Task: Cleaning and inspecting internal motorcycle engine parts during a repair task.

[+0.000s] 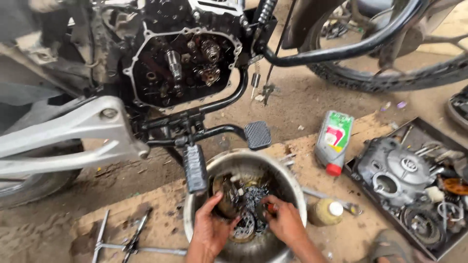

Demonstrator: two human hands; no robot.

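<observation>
Both my hands reach into a round metal basin [291,181] on the floor, which holds dark greasy engine parts. My left hand [210,225] grips a round clutch disc [243,229] at its left rim. My right hand [284,220] holds a small tool with a red handle [269,207] against the same parts. Above the basin stands a motorcycle with its engine side cover removed, showing gears and shafts in the open crankcase [184,65].
The footpeg [195,168] and brake pedal [257,135] overhang the basin's far rim. A grey oil bottle with red cap [334,141] lies to the right, beside a tray [358,187] holding the engine cover [394,168]. A small yellowish bottle [325,212] and long wrenches [131,238] lie nearby.
</observation>
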